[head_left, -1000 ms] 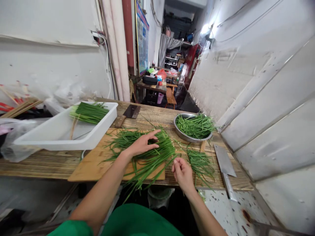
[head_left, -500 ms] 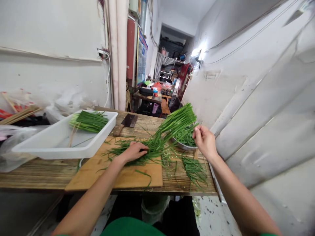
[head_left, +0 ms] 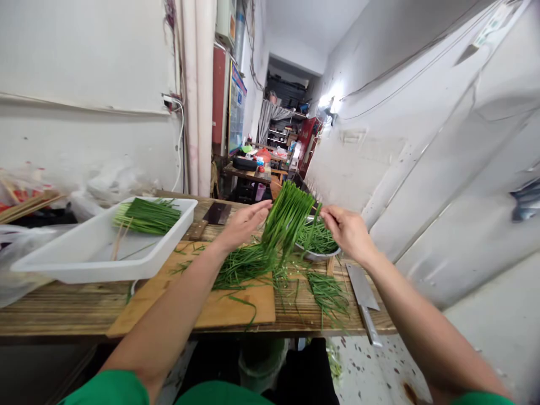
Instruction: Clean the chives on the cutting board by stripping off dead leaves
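Observation:
A bundle of garlic chives (head_left: 288,219) hangs in the air above the cutting board (head_left: 147,306), its stalks side by side in a flat sheet. My right hand (head_left: 348,232) is closed at the bundle's right edge, where a thin stick seems to show between hand and stalks. At the left edge, my left hand (head_left: 244,226) has its fingers stretched out; whether they touch the stalks I cannot tell. Loose chives (head_left: 240,267) lie on the board below. Behind my right hand stands a metal bowl (head_left: 318,256) of cut chives.
To the left, a white plastic tray (head_left: 84,272) holds another chive bundle (head_left: 154,215) with sticks. A cleaver (head_left: 361,289) lies at the right, its handle over the table edge. Chive trimmings (head_left: 327,292) are beside it. A dark blade (head_left: 217,213) lies behind the board.
My left hand has risen from the loose chives to the bundle's left side. The bundle has turned and now hangs more upright. My right hand shifted slightly left, and the cleaver came into view.

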A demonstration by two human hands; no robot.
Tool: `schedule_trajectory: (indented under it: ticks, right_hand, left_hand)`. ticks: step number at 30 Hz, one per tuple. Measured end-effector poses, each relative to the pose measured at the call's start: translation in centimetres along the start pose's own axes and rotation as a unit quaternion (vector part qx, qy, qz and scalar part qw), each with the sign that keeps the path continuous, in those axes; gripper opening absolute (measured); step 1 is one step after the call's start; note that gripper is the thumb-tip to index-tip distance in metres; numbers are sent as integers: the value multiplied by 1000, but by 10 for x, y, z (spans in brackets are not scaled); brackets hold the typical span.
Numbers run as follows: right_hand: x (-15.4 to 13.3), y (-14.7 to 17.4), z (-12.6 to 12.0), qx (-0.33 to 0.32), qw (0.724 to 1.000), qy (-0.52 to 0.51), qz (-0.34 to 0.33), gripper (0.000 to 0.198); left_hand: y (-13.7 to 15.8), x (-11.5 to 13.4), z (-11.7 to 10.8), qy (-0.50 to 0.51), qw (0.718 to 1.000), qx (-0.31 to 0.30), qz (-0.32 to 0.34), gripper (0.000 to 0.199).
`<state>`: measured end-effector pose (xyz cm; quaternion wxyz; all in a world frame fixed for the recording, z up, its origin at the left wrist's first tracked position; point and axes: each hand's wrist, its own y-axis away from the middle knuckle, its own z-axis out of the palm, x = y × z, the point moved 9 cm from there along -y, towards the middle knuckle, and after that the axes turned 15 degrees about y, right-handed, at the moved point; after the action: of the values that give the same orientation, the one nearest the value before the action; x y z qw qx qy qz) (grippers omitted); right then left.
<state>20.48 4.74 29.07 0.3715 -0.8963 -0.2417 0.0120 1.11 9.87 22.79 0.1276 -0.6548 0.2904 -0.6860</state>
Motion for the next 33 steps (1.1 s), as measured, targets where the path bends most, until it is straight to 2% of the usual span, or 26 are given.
schedule_trajectory:
  ticks: [2, 4, 8, 15, 18, 23, 28, 33]
  right_hand:
    - [-8, 5, 3, -11, 998, -56, 3, 20]
    - [-13, 11, 7, -23, 994, -109, 9, 21]
    - [-17, 19, 14, -40, 982, -185, 16, 22]
    - [-24, 25, 20, -43, 967, -251, 22, 16]
    - [-23, 26, 22, -43, 959, -280, 33, 17]
    - [-24, 29, 21, -51, 951, -304, 21, 19]
    - [-19, 36, 26, -71, 943, -324, 34, 23]
    - [-20, 42, 30, -82, 938, -335, 44, 27]
  left_hand:
    - [-4, 8, 19, 66, 997, -39, -19, 58]
    - [-3, 11, 28, 107, 992, -49, -35, 53]
    - [2, 9, 28, 158, 985, -30, -56, 49]
    - [7, 5, 23, 194, 977, 34, -84, 41]
    - [8, 11, 19, 185, 979, 46, -68, 37]
    - [9, 18, 13, 115, 991, 46, -60, 32]
    - [12, 15, 30, 116, 989, -4, -96, 33]
    - [16, 5, 43, 154, 979, -23, -132, 33]
